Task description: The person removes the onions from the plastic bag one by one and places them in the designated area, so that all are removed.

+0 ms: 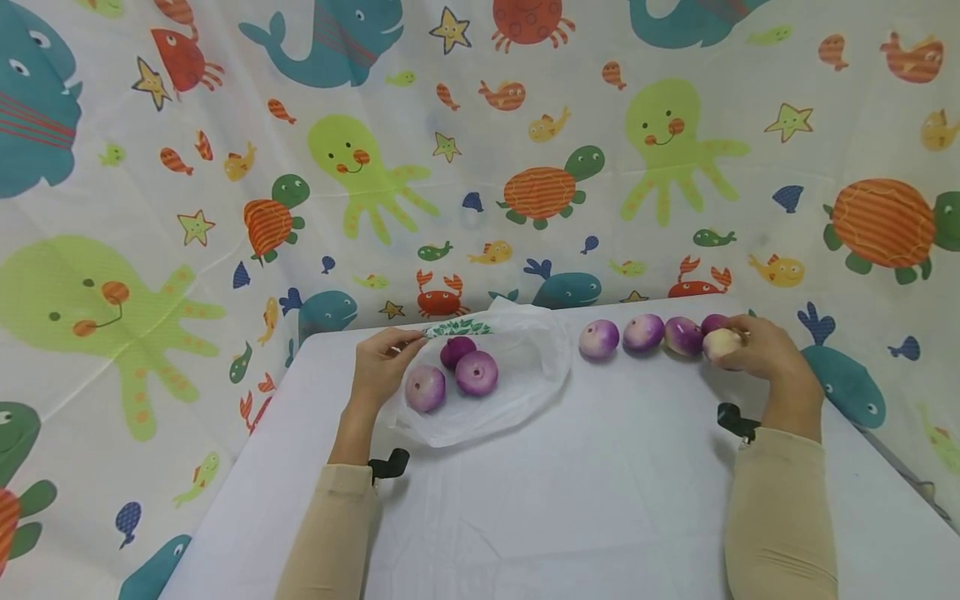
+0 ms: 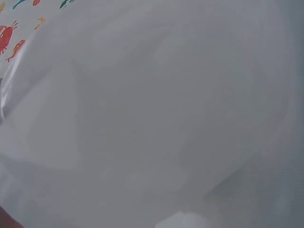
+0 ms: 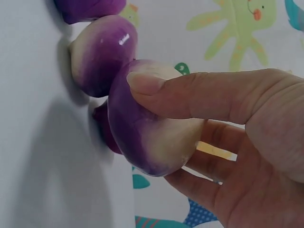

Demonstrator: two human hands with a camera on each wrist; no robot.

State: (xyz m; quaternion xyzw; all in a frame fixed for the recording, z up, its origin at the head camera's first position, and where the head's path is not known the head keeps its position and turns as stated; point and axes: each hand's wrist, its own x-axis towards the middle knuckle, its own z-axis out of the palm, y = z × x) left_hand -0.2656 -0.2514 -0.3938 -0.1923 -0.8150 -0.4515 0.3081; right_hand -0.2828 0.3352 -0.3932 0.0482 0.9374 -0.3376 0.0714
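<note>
My right hand holds a purple-and-white onion between thumb and fingers, at the right end of a row of onions. In the right wrist view this onion overlaps a dark purple onion and another onion behind it. My left hand pinches the upper left edge of a thin white plastic bag with a green leaf print. Two purple-and-white onions and a smaller dark purple onion lie at the bag. Pale bag plastic fills most of the left wrist view.
Along the back of the white-covered table, the row starts with an onion just right of the bag, followed by a second onion and a third onion. A curtain printed with sea animals hangs behind the table.
</note>
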